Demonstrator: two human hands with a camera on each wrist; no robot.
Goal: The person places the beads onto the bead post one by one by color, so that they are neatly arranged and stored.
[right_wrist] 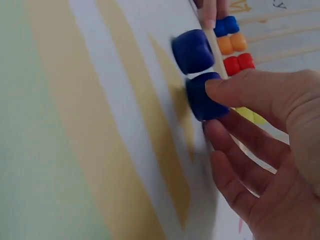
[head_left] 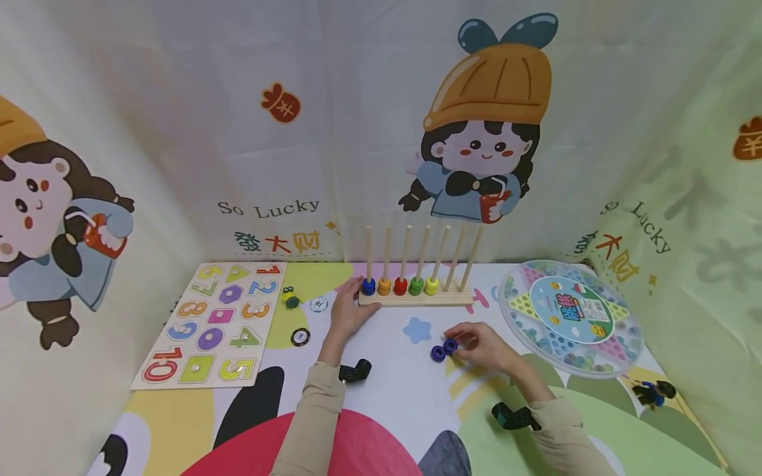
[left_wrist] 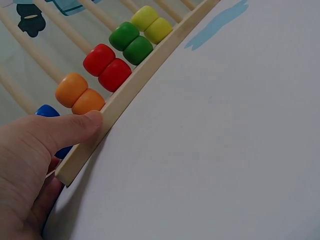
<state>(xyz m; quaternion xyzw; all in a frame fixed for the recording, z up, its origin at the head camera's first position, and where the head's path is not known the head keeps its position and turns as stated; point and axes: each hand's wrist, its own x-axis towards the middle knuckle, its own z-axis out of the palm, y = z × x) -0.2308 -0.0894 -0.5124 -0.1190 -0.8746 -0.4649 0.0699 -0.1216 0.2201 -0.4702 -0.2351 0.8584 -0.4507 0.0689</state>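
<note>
A wooden bead stacker [head_left: 417,301] with several upright pegs stands at the back. Pairs of blue [head_left: 368,286], orange [head_left: 383,286], red [head_left: 400,286], green [head_left: 415,286] and yellow beads [head_left: 431,286] sit low on its pegs; the two rightmost pegs carry none. My left hand [head_left: 348,311] grips the base's left end, thumb along its front edge beside the orange beads. In front of the stacker, my right hand [head_left: 483,347] pinches a dark blue-purple bead [right_wrist: 200,102] between thumb and fingers. A matching bead [right_wrist: 192,51] is right beside it.
At left lies a number-and-shape puzzle board [head_left: 202,324]; a small green-yellow toy [head_left: 290,299] and round chips [head_left: 300,337] are between it and my left hand. A round game box [head_left: 571,317] lies at right, with a small toy figure [head_left: 653,393] nearer the edge. Curtains surround the table.
</note>
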